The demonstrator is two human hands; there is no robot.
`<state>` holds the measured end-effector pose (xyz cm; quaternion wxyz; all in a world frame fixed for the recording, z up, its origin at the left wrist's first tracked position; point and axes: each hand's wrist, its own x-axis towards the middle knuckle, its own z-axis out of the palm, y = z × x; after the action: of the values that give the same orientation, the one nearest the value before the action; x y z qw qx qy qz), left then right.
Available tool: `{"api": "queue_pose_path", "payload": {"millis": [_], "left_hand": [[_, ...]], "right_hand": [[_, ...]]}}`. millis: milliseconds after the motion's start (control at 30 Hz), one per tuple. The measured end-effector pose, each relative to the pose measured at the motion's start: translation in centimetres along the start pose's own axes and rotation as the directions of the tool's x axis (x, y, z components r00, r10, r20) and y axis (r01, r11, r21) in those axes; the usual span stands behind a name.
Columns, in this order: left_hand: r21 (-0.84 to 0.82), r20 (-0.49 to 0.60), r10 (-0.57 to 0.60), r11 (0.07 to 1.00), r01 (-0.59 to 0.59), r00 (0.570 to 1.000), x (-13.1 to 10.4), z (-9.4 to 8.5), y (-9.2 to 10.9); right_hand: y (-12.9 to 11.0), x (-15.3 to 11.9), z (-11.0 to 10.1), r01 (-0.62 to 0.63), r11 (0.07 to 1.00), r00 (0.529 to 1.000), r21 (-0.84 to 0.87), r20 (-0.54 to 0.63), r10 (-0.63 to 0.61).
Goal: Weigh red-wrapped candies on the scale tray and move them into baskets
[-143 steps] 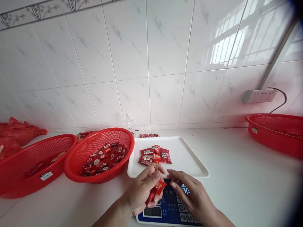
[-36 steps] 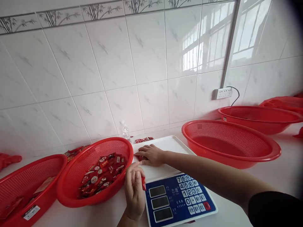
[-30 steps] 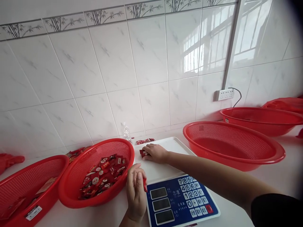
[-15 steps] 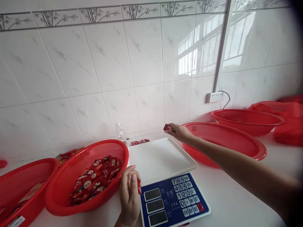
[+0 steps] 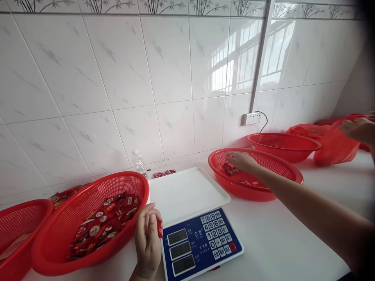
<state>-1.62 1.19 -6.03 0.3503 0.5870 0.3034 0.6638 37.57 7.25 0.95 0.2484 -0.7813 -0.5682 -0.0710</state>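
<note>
My left hand (image 5: 149,238) is curled beside the near left corner of the scale, closed on a small red packet (image 5: 159,229) that sticks out past the fingers. My right hand (image 5: 243,162) reaches over a red mesh basket (image 5: 281,171), its fingers apart. Just under those fingers is a red packet (image 5: 230,169), and more red pieces lie lower in the basket. Between my hands stands the scale, with a bare white tray (image 5: 187,191) and a blue keypad panel (image 5: 202,242). Left of my left hand, a red basket (image 5: 43,249) holds many red wrapped packets (image 5: 108,222).
Another red basket (image 5: 23,207) stands at far left, and one more (image 5: 287,146) at the back right. A clear bottle (image 5: 140,164) and some packets (image 5: 164,173) sit by the wall. At the right edge another person's hand (image 5: 360,130) grips a red plastic bag (image 5: 336,144).
My right hand has moved from above the tray's far edge to the right, over the basket, and its fingers have opened. Another person's hand has come into view. The view has shifted rightward.
</note>
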Motion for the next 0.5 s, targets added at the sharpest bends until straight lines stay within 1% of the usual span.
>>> {"api": "queue_pose_path", "payload": {"millis": [33,100,133,200,267,300,333,367,400,433,467,500], "left_hand": [[0.008,0.003,0.014,1.000,-0.014,1.000,0.0,0.0,0.0],[0.023,0.003,0.053,0.998,-0.053,0.999,-0.1,0.0,0.1],[0.028,0.001,0.078,0.997,-0.078,0.997,-0.2,0.1,0.1],[0.030,-0.001,0.130,0.991,-0.130,0.992,-0.3,0.2,0.1],[0.022,0.004,0.167,0.986,-0.167,0.986,-0.3,0.3,0.1],[0.018,0.009,0.178,0.984,-0.179,0.984,-0.4,0.4,0.1],[0.018,0.014,0.192,0.981,-0.192,0.981,-0.4,0.4,0.0],[0.021,0.019,0.209,0.978,-0.209,0.978,-0.4,0.5,-0.1],[0.026,0.027,0.231,0.972,-0.232,0.973,-0.4,0.5,-0.1],[0.030,0.038,0.252,0.967,-0.253,0.967,-0.4,0.5,-0.2],[0.031,0.052,0.267,0.963,-0.269,0.962,-0.5,0.5,-0.2],[0.027,0.069,0.275,0.960,-0.277,0.959,-0.5,0.6,-0.3]], "right_hand": [[-0.6,-0.3,0.1,0.026,1.000,1.000,0.002,0.005,-0.026],[-2.7,-1.4,0.3,0.118,0.993,0.993,0.029,0.027,-0.119],[-4.1,-2.3,0.4,0.184,0.981,0.982,0.055,0.032,-0.186],[-7.6,-5.2,0.9,0.335,0.934,0.938,0.127,0.050,-0.344],[-11.2,-9.0,1.3,0.481,0.850,0.859,0.214,0.080,-0.506],[-12.9,-10.9,1.5,0.563,0.779,0.791,0.276,0.093,-0.605],[-14.5,-12.8,1.6,0.654,0.653,0.686,0.382,0.064,-0.725],[-15.8,-14.4,1.8,0.691,0.557,0.614,0.461,0.033,-0.788],[-17.0,-15.7,1.9,0.693,0.511,0.594,0.509,-0.002,-0.804],[-17.9,-16.8,2.1,0.684,0.487,0.596,0.543,-0.030,-0.803],[-18.7,-17.5,2.3,0.672,0.481,0.609,0.563,-0.049,-0.792],[-19.3,-18.0,2.6,0.658,0.489,0.631,0.573,-0.066,-0.773]]}}
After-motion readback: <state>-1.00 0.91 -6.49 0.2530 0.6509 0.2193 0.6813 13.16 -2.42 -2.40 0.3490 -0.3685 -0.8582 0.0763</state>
